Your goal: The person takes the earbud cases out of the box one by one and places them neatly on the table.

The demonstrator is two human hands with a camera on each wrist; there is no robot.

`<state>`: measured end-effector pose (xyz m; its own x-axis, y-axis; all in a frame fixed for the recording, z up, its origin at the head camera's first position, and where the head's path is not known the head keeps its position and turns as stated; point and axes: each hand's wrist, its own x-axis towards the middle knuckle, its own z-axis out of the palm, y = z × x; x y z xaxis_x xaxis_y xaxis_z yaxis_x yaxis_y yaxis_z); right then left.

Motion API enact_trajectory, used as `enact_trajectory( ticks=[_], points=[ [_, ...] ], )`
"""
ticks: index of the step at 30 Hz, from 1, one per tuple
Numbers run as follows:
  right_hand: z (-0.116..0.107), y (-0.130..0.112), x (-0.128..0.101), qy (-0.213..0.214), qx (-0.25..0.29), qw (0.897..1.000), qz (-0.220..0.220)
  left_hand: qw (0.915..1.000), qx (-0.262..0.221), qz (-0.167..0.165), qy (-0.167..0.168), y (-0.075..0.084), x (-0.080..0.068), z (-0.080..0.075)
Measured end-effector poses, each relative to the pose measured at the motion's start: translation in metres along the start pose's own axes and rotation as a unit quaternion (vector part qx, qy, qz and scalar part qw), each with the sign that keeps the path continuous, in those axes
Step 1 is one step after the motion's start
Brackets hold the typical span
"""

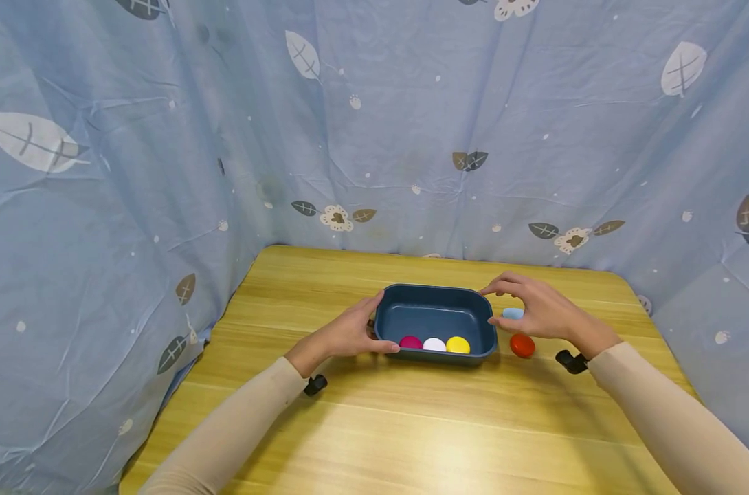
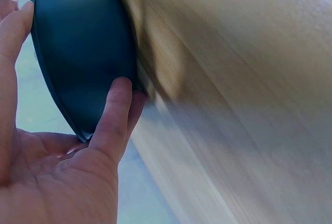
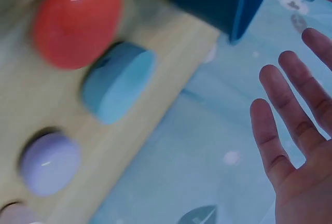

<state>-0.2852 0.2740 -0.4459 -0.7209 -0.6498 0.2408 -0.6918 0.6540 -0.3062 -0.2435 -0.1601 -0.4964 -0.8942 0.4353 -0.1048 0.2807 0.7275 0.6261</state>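
A dark blue rectangular box (image 1: 433, 317) stands on the table. Three rounded pieces lie along its near wall: magenta (image 1: 410, 342), white (image 1: 434, 344) and yellow (image 1: 457, 345). My left hand (image 1: 350, 331) grips the box's left end, thumb at the near corner and fingers on the end wall, seen close up in the left wrist view. At the right end, my right hand (image 1: 544, 309) is held with fingers spread near the rim; in the right wrist view its fingers (image 3: 285, 97) stand apart from the box. Beside this hand lie a glossy red oval piece (image 1: 522, 345) and a light blue piece (image 1: 512, 313).
A purple round piece (image 3: 50, 164) and a pale piece (image 3: 18, 214) lie past the light blue one in the right wrist view. The wooden table (image 1: 411, 426) meets a patterned blue curtain (image 1: 399, 137) at the back and sides.
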Motion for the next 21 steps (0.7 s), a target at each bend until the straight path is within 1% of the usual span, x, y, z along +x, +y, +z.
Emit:
enact_trajectory(
  ticks=[4, 8, 14, 21],
  points=[
    [0.001, -0.012, 0.020, -0.015, 0.001, 1.000, -0.026, 1.0000, -0.001, 0.001, -0.001, 0.001, 0.000, -0.001],
    [0.007, -0.022, 0.041, -0.032, -0.001, 0.998, -0.055, 1.0000, -0.004, 0.002, -0.002, 0.000, -0.001, 0.000],
    [0.019, -0.037, 0.068, -0.085, 0.012, 0.993, -0.075, 1.0000, -0.008, 0.000, 0.000, -0.001, 0.000, 0.001],
    [0.033, -0.048, 0.090, -0.141, 0.022, 0.984, -0.110, 0.9999, -0.010, 0.002, -0.002, -0.001, 0.002, 0.001]
  ],
)
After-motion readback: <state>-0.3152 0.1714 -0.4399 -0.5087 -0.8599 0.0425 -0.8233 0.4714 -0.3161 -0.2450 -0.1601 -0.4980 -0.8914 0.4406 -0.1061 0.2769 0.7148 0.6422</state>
